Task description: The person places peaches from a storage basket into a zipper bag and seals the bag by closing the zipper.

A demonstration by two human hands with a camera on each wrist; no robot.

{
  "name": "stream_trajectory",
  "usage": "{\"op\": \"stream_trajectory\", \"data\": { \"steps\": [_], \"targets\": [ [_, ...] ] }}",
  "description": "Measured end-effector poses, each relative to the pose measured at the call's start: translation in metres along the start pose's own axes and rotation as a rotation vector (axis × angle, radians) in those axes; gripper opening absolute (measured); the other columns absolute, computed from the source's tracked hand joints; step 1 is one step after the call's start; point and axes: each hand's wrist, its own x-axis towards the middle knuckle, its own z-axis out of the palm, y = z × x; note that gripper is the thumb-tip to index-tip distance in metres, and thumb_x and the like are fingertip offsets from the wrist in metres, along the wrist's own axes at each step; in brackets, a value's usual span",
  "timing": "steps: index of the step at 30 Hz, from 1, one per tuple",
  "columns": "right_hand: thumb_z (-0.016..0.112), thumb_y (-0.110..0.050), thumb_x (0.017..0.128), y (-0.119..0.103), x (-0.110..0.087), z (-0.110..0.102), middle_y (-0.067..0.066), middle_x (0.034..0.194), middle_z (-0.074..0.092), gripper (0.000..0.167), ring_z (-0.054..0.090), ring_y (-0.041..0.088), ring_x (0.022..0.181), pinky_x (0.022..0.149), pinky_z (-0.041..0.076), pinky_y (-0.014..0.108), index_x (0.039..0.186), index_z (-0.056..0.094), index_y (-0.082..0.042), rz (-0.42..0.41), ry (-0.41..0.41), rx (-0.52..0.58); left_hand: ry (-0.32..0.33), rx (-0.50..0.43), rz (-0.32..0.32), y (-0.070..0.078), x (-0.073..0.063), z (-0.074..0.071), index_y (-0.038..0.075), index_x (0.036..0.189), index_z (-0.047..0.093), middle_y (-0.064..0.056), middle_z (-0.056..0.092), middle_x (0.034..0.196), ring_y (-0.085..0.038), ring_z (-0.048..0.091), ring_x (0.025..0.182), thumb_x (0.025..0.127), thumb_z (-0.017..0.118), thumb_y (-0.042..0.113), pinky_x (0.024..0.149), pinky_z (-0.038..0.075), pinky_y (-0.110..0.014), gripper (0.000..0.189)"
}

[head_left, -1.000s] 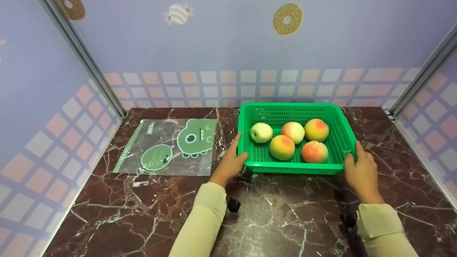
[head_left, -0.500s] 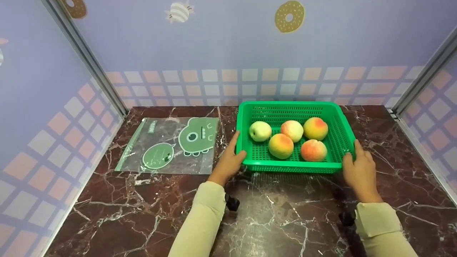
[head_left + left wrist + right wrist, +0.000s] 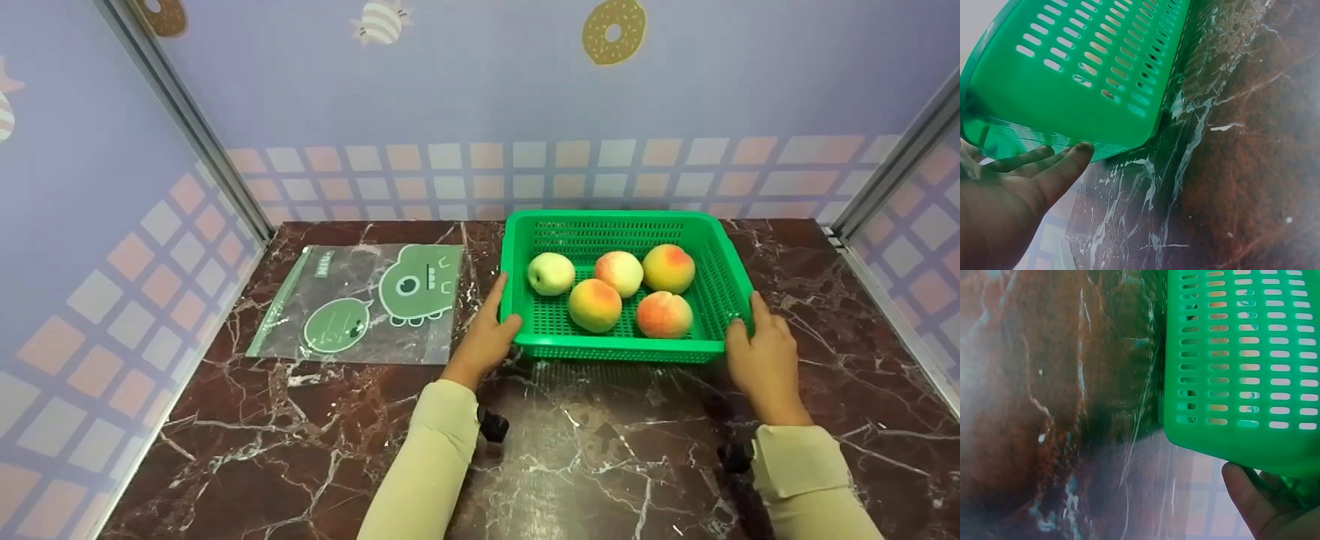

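A green plastic basket (image 3: 622, 343) with slotted walls sits on the marbled table. Inside it lie several peaches, among them a pale one (image 3: 551, 274) at the left and a red-flushed one (image 3: 664, 315) at the front right. My left hand (image 3: 484, 341) holds the basket's left side near the front corner, thumb at the rim. In the left wrist view its fingertips (image 3: 1081, 149) press the outer wall. On the opposite side my right hand (image 3: 765, 360) grips the rim, its thumb on top. The right wrist view shows a fingertip (image 3: 1235, 475) against the basket's lower wall.
Left of the basket, a clear zip bag (image 3: 375, 341) with green cartoon prints lies flat on the dark red marbled table (image 3: 315, 435). Patterned wall panels (image 3: 465, 90) enclose the back and both sides; the basket stands close to the back one.
The view has shifted slightly. Both hands keep their places on the basket, and the peaches and the bag lie as before.
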Motion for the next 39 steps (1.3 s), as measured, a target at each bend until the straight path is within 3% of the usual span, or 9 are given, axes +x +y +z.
{"op": "stream_trajectory", "data": {
  "steps": [10, 19, 25, 32, 39],
  "targets": [
    [0.030, -0.022, 0.098, 0.000, 0.001, 0.001, 0.042, 0.133, 0.040, 0.059, 0.039, 0.059, 0.117, 0.096, 0.031, 0.071, 0.153, 0.023, -0.002, 0.000, 0.002, -0.008, -0.012, -0.031, -0.016, 0.000, 0.000, -0.002, 0.035, 0.156, 0.012, -0.005, 0.025, 0.159, -0.025, 0.045, 0.128, 0.093, 0.047, 0.016, 0.108, 0.038, -0.043, 0.074],
    [0.031, -0.021, 0.098, 0.000, 0.002, 0.000, 0.043, 0.130, 0.041, 0.058, 0.040, 0.061, 0.114, 0.094, 0.031, 0.072, 0.152, 0.025, -0.001, -0.008, 0.020, -0.016, -0.052, -0.041, -0.056, 0.006, -0.001, -0.009, 0.035, 0.155, 0.014, -0.007, 0.022, 0.160, -0.025, 0.033, 0.143, 0.097, 0.055, 0.020, 0.114, 0.033, -0.046, 0.073],
    [0.029, -0.022, 0.098, 0.000, 0.000, 0.000, 0.043, 0.135, 0.039, 0.058, 0.039, 0.060, 0.118, 0.096, 0.031, 0.072, 0.152, 0.023, -0.001, 0.002, 0.004, -0.017, -0.064, -0.027, -0.030, 0.008, -0.002, -0.016, 0.028, 0.156, 0.017, -0.009, 0.027, 0.159, -0.026, 0.035, 0.142, 0.097, 0.056, 0.019, 0.114, 0.034, -0.046, 0.071],
    [0.029, -0.021, 0.098, 0.001, 0.000, 0.000, 0.042, 0.133, 0.040, 0.058, 0.040, 0.060, 0.116, 0.094, 0.031, 0.072, 0.153, 0.023, -0.002, 0.005, 0.007, -0.011, -0.070, -0.053, 0.026, 0.007, -0.001, -0.026, 0.014, 0.155, 0.020, -0.018, 0.038, 0.152, -0.033, 0.048, 0.133, 0.097, 0.054, 0.015, 0.103, 0.046, -0.044, 0.068],
    [0.029, -0.023, 0.099, 0.001, 0.001, 0.000, 0.042, 0.136, 0.038, 0.058, 0.039, 0.059, 0.119, 0.096, 0.031, 0.071, 0.153, 0.022, -0.004, 0.023, -0.005, -0.004, -0.002, -0.001, 0.026, 0.001, -0.003, -0.042, 0.011, 0.154, 0.023, -0.024, 0.041, 0.149, -0.037, 0.046, 0.134, 0.096, 0.053, 0.016, 0.105, 0.044, -0.048, 0.066]
  ]
}}
